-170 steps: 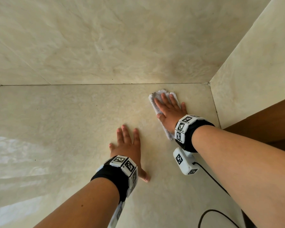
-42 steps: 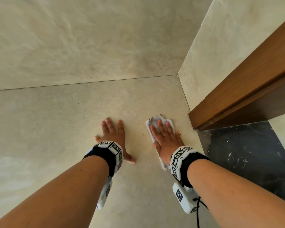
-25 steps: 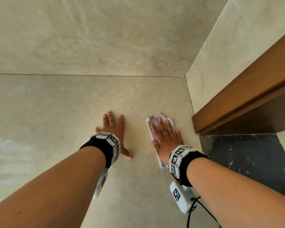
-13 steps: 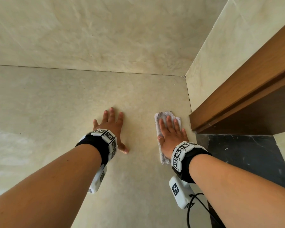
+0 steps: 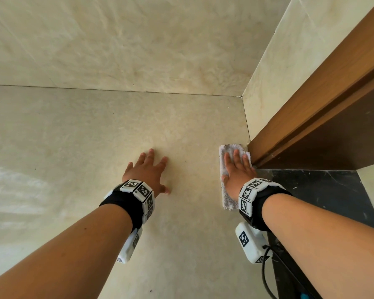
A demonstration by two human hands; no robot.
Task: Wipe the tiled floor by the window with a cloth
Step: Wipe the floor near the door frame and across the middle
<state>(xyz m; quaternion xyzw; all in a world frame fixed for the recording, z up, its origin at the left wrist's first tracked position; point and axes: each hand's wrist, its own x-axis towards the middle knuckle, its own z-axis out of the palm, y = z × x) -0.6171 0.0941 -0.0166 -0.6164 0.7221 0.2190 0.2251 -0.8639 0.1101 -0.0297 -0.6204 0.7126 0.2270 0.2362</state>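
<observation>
A folded white cloth (image 5: 226,197) lies flat on the cream tiled floor (image 5: 95,130), its far right corner against the foot of a wooden frame. My right hand (image 5: 236,169) presses down on the cloth with straight fingers and covers its middle. My left hand (image 5: 147,171) rests flat on the bare tile to the left of the cloth, fingers spread. Both wrists wear black bands with white marker blocks.
A brown wooden frame (image 5: 324,100) runs along the right, with a dark stone sill (image 5: 315,190) below it. Cream wall tiles (image 5: 117,39) rise behind the floor joint, meeting a side wall (image 5: 274,67) at the corner. A black cable (image 5: 266,275) hangs under my right wrist.
My right hand has slid the cloth to the right, from the open tile to the foot of the wooden frame. My left hand stays flat on the floor.
</observation>
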